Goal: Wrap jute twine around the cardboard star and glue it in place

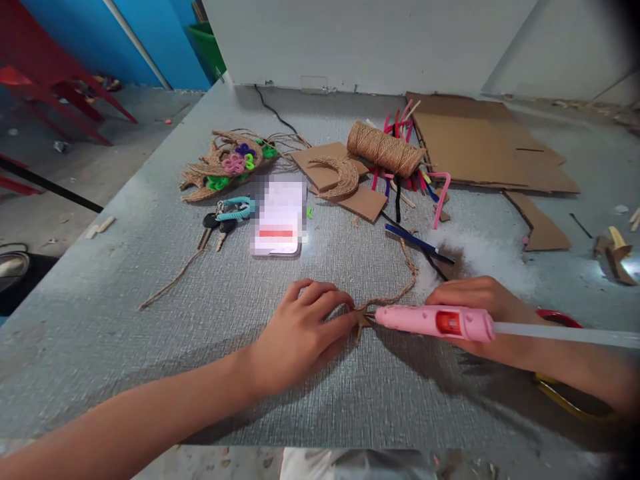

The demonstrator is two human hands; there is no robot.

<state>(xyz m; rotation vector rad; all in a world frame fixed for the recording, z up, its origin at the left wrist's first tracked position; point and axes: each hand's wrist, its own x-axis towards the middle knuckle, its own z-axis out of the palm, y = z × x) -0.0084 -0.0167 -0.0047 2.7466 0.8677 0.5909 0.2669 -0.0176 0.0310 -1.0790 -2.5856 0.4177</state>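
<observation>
Low over the table, my right hand (pixel 470 300) is wrapped round a pink glue gun (pixel 415 321), with a long pale glue stick (pixel 565 335) sticking out of its back end. The gun's nozzle meets a small brown cardboard star (pixel 363 318). From the left, my left hand (pixel 307 327) pinches the star's edge between its fingertips. A strand of jute twine (pixel 395 298) runs from the star up to the right. Part of the star is hidden behind my left fingers, and the gun's trigger cannot be seen.
A twine spool (pixel 385 148), cardboard pieces (pixel 470 143) and pipe cleaners (pixel 443 197) lie at the back. Left of them are a phone (pixel 280 217), keys (pixel 220 223) and twine-wrapped shapes with flowers (pixel 227 167). Scissors (pixel 575 393) lie under my right forearm.
</observation>
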